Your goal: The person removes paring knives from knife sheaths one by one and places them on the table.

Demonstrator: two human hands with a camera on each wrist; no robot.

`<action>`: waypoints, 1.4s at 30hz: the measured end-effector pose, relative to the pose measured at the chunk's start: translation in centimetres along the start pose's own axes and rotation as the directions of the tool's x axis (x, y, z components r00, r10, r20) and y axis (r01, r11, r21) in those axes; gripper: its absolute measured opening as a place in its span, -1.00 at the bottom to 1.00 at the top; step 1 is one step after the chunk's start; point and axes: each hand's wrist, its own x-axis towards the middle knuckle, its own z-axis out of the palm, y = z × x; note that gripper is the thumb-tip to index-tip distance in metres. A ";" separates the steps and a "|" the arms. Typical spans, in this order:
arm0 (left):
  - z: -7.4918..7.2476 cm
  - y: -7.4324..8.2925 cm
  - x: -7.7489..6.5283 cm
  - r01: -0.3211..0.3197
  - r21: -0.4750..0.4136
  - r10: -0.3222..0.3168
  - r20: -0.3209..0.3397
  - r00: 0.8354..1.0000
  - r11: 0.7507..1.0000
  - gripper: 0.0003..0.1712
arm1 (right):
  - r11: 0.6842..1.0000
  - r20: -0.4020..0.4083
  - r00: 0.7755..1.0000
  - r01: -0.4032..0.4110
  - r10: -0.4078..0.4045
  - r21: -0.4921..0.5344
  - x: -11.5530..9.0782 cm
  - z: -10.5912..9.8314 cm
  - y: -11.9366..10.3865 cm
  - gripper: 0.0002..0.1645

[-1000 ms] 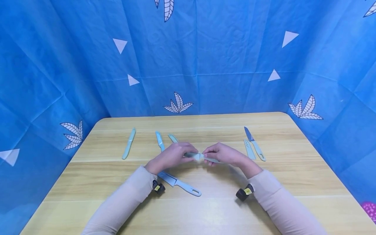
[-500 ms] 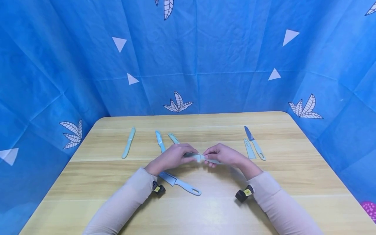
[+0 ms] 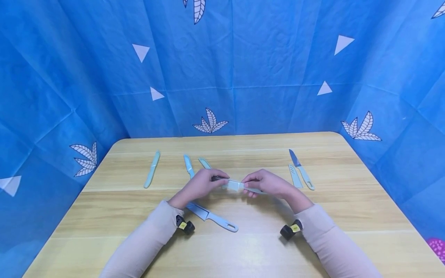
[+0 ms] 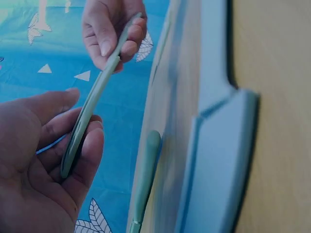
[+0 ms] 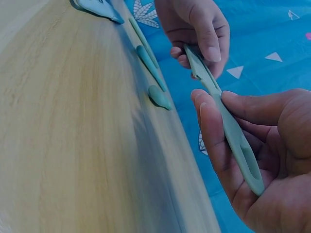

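Both hands hold one pale green knife [image 3: 233, 185] above the middle of the table, its blade inside a slotted sheath [image 4: 87, 109]. My right hand [image 3: 269, 182] pinches the knife's handle [image 5: 234, 128] between thumb and fingers. At the sheath's far end is my left hand [image 3: 203, 184]; its curled fingers lie round the sheath, and in the left wrist view the thumb appears slightly apart from it. Below the left wrist a wide-bladed light blue knife [image 3: 222, 222] lies on the table, its far part hidden by the arm.
A bare-bladed knife [image 3: 305, 177] lies at the right beside a loose slotted sheath [image 3: 294, 175]. Over to the left is a green knife [image 3: 152, 170]. Two more knife ends, a blue one [image 3: 188, 165] and a green one [image 3: 204, 163], show behind the left hand.
My left hand has shifted a little to the left along the sheath, uncovering more of it. The right hand stays nearly still on the handle.
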 end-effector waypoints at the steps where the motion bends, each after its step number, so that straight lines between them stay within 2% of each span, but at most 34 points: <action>1: -0.1 0.0 0.0 0.028 -0.043 -0.027 0.004 1.000 0.999 -0.66 | 1.000 0.000 1.000 0.000 0.000 0.001 -0.1 0.0 0.0 -0.73; 3: -0.2 -0.1 -0.1 0.082 -0.140 -0.080 0.018 0.997 0.987 -0.68 | 1.000 0.001 1.000 0.004 -0.004 0.009 -0.1 -0.1 -0.1 -0.72; 5: -0.2 -0.2 -0.2 0.131 -0.239 -0.127 0.032 0.991 0.962 -0.67 | 1.000 0.000 1.000 0.002 -0.002 0.017 -0.2 -0.2 -0.2 -0.73; 8: -0.3 -0.2 -0.3 0.181 -0.393 -0.170 0.062 0.984 0.902 -0.62 | 1.000 0.001 1.000 0.001 -0.001 0.024 -0.4 -0.2 -0.3 -0.74; 11: -0.2 -0.3 -0.5 0.216 -0.508 -0.201 0.084 0.976 0.834 -0.59 | 0.999 0.007 1.000 -0.005 0.004 0.036 -0.5 -0.2 -0.4 -0.73; 15: -0.2 -0.1 -0.9 0.270 -0.648 -0.248 0.128 0.960 0.712 -0.60 | 0.999 0.014 1.000 -0.010 0.009 0.052 -0.5 -0.1 -0.5 -0.72; 19: -0.3 0.8 -1.4 0.304 -0.771 -0.261 0.184 0.947 0.559 -0.60 | 0.998 0.017 1.000 -0.008 0.007 0.062 -0.6 -0.1 -0.5 -0.74; 22: -0.4 1.4 -1.8 0.301 -0.825 -0.254 0.197 0.947 0.479 -0.58 | 0.997 0.026 1.000 -0.007 0.004 0.082 -0.6 0.0 -0.5 -0.73; 24: -0.3 1.6 -1.9 0.290 -0.848 -0.254 0.192 0.948 0.444 -0.56 | 0.996 0.031 0.999 -0.013 0.010 0.091 -0.6 0.1 -0.4 -0.73; 26: -0.1 1.5 -2.0 0.279 -0.864 -0.260 0.180 0.949 0.419 -0.56 | 0.995 0.035 0.999 -0.018 0.015 0.097 -0.6 0.2 -0.5 -0.73; 33: 1.6 0.2 -1.7 0.253 -0.923 -0.307 0.161 0.938 0.289 -0.52 | 0.996 0.037 0.999 -0.014 0.011 0.092 -0.6 0.5 -0.5 -0.70; 37: 1.9 0.2 -1.8 0.249 -0.943 -0.328 0.169 0.929 0.220 -0.50 | 0.995 0.035 0.999 -0.018 0.014 0.100 -0.4 0.6 -0.3 -0.73; 42: 2.1 0.2 -2.0 0.247 -0.957 -0.343 0.184 0.921 0.151 -0.50 | 0.993 0.043 0.999 -0.019 0.014 0.116 -0.2 0.7 0.0 -0.75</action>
